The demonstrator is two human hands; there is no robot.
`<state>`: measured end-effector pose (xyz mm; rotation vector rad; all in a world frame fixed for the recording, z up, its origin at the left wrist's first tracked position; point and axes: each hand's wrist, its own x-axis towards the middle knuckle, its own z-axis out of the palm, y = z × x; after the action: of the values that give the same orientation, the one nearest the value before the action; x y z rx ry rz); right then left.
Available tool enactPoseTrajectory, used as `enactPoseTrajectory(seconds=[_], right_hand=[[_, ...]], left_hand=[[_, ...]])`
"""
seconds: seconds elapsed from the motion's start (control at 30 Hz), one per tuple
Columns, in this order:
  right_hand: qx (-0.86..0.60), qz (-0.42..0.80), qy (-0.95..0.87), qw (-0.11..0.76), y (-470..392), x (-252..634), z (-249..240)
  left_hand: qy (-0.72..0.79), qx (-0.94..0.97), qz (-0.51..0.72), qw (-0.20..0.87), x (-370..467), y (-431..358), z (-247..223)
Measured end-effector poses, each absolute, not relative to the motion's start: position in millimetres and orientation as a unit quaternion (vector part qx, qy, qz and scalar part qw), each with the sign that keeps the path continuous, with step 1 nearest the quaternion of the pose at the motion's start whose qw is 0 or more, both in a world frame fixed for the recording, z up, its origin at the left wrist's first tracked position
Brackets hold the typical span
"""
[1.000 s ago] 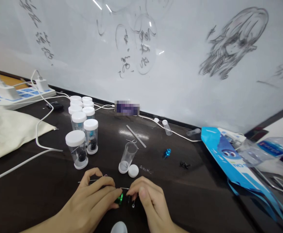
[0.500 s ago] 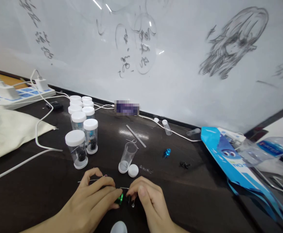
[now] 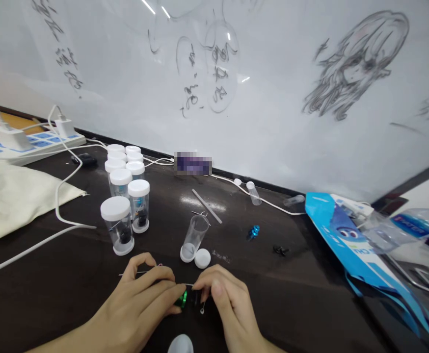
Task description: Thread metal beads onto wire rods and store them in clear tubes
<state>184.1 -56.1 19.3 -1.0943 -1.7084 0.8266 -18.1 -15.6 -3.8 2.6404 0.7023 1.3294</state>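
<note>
My left hand (image 3: 141, 301) is closed, its fingers pinching a shiny green metal piece (image 3: 182, 299) whose end shows at the fingertips. Close to it, my right hand (image 3: 231, 306) has curled fingers, and what they grip is mostly hidden. A thin metal wire (image 3: 189, 284) spans the gap between the two hands. Beside the right fingertips are a small dark part (image 3: 195, 297) and a metal eyelet (image 3: 201, 311). Another thin wire (image 3: 131, 273) lies behind the left hand. Just beyond the hands, a clear tube (image 3: 195, 234) stands by a white cap (image 3: 202, 258).
Several white-lidded clear jars (image 3: 116, 210) stand left of centre. A blue metal piece (image 3: 254, 231) and small black parts (image 3: 281, 250) lie to the right. A blue package (image 3: 341, 235) is at far right; a white cable (image 3: 57, 196) runs on the left. A white rounded object (image 3: 180, 344) is nearest me.
My right fingers have shifted very slightly up at the small parts. The left hand keeps its hold on the green piece, and the view has shifted a little.
</note>
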Motion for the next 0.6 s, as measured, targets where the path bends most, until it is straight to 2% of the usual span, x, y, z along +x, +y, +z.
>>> enactPoseTrajectory(seconds=[0.6], right_hand=[[-0.445, 0.345, -0.694, 0.448, -55.8, 184.5, 17.9]], left_hand=[[0.232, 0.866, 0.443, 0.032, -18.0, -15.8, -3.6]])
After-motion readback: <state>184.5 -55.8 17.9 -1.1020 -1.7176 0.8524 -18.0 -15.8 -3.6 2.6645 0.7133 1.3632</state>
